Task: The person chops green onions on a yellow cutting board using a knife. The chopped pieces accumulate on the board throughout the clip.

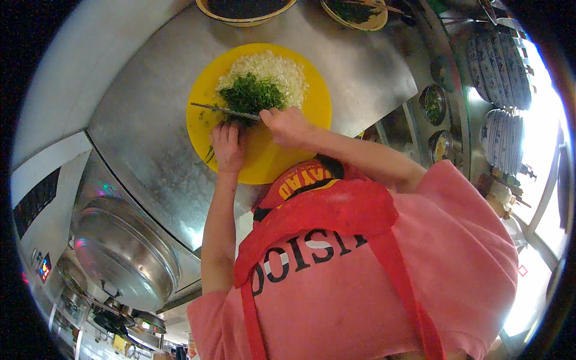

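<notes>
A round yellow cutting board [315, 108] lies on the steel counter. Finely chopped white vegetable [274, 67] is heaped on its far part, with chopped dark green herbs [252, 93] on the near side of that heap. My right hand [288, 126] grips the handle end of a knife [225, 110], whose blade points left along the near edge of the greens. Close below the blade, my left hand [228, 144] rests with fingers bent down on the board; some dark greens show by its fingertips. What lies under those fingers is hidden. A few green stems [209, 154] lie at the board's left edge.
Beyond the board stand a large bowl of dark contents [245, 21] and a smaller bowl with greens [360, 24]. Small bowls [433, 105] and stacks of plates [499, 69] are at the right. A large metal basin [130, 252] stands at the lower left.
</notes>
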Demonstrator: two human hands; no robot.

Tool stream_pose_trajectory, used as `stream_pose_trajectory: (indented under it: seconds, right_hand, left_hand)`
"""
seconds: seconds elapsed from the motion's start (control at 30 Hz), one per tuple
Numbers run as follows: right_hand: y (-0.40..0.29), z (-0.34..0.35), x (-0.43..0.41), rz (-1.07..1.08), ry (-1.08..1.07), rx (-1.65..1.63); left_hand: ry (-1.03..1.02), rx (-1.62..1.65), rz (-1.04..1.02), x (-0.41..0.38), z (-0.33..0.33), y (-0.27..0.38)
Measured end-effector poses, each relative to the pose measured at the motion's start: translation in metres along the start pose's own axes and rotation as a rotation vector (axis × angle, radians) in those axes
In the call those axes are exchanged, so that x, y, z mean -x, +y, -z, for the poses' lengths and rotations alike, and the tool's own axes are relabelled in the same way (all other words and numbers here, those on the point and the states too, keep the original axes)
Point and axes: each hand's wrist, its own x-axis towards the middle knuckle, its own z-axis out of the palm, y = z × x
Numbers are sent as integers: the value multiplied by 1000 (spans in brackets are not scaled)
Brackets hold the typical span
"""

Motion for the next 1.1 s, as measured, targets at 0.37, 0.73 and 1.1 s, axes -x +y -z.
stream_pose_trajectory:
  seconds: [0.37, 0.73, 1.1]
  right_hand:
    - [-2, -2, -1, 31, -11, 23]
    - [-10, -6, -6, 32, 6, 7]
    - [-13, -15, -7, 52, 52, 48]
  left_hand:
    - [2, 25, -46, 6, -4, -9]
    - [-11, 23, -29, 7, -1, -9]
    - [9, -11, -27, 10, -3, -10]
